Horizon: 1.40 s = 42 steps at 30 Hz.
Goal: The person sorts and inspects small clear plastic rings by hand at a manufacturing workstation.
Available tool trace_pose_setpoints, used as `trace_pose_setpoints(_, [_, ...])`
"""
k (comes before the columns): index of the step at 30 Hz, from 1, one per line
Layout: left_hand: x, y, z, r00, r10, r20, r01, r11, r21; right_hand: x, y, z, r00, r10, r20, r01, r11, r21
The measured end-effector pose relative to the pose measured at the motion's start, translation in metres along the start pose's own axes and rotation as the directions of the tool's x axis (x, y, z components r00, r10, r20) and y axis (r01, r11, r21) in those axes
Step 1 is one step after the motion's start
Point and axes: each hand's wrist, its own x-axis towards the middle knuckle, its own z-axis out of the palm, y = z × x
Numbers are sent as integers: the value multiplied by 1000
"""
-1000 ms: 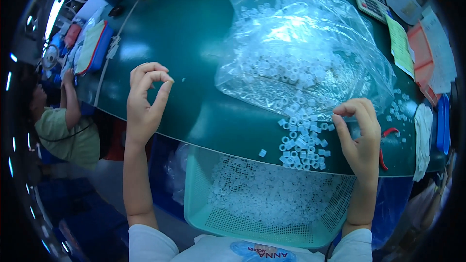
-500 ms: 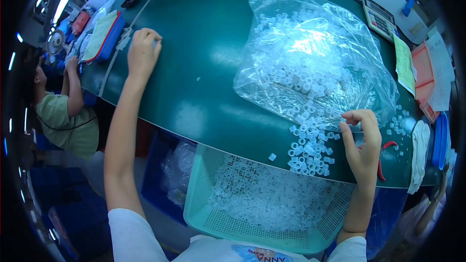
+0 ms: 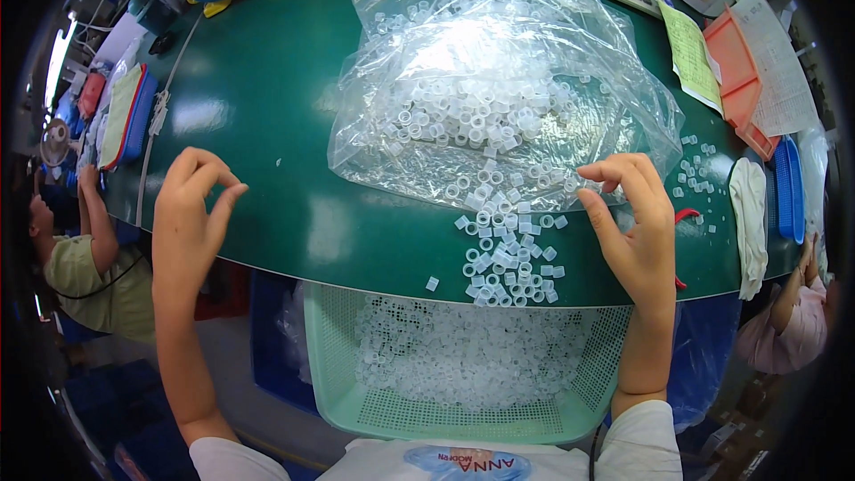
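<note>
The left hand (image 3: 191,209) is over the left side of the green table (image 3: 294,116), well apart from the rings; its fingers bend in and the thumb tip is close to a fingertip; I cannot tell if it has something tiny in its pinch. The right hand (image 3: 637,223) is just to the right of a pile of small see-through rings (image 3: 508,254); its thumb and first finger curve toward each other, a little apart; I cannot tell if a ring is there. The pile sits at the near edge of the table; one ring lies alone to its left; more rings fill the big clear bag (image 3: 481,49) on the far side. A pale green basket (image 3: 331,365) full of tiny clear bits is nearest the person; a red tool (image 3: 684,214) lies just right of the right hand, with a white cloth (image 3: 750,223) farther right.
</note>
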Motion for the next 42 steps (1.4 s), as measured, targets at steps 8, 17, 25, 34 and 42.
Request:
trace_pose_setpoints(8, [12,130,53,987,137,-80,-157,784,-600,5,-6,5,992,-104,73,106,994,-30])
trace_pose_setpoints(17, [37,135,102,941,258,-218,-338,745,-576,10,-12,10,996,-58,66,60,998,-32])
trace_pose_setpoints(25, [39,128,99,936,327,-130,-314,609,-729,39,-17,44,912,-366,184,392,910,-134])
trace_pose_setpoints(34, [32,133,107,957,260,-131,-285,746,-602,24,-23,11,969,-94,230,74,993,93])
trace_pose_setpoints(42, [35,159,103,982,183,46,-63,550,-833,16,1,23,992,-99,75,103,994,-44])
